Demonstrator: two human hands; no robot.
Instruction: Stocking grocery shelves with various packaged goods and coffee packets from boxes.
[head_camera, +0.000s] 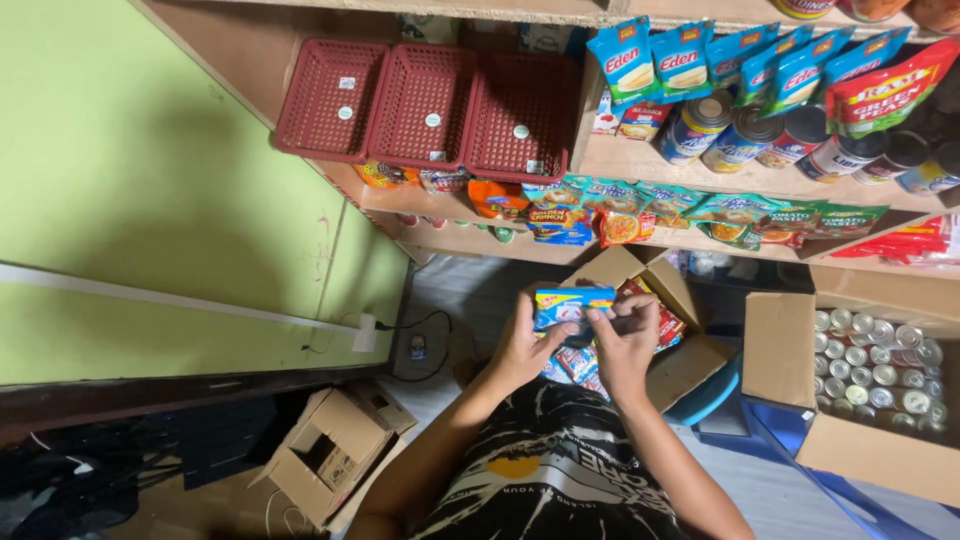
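Note:
A small blue packet (571, 302) with yellow and red print is held up between both hands, in front of my lap. My left hand (523, 345) grips its left and lower edge. My right hand (627, 340) pinches its right end with thumb and fingers. Just under the hands is an open cardboard box (683, 366) holding more blue packets (580, 364) and red packets (668, 322).
Wooden shelves (640, 160) ahead carry three red mesh baskets (424, 105), hanging pouches, tins and noodle packs. At right an open carton of tins (879, 368) rests on a blue stool. An empty small carton (327, 458) lies on the floor at left beside a green wall.

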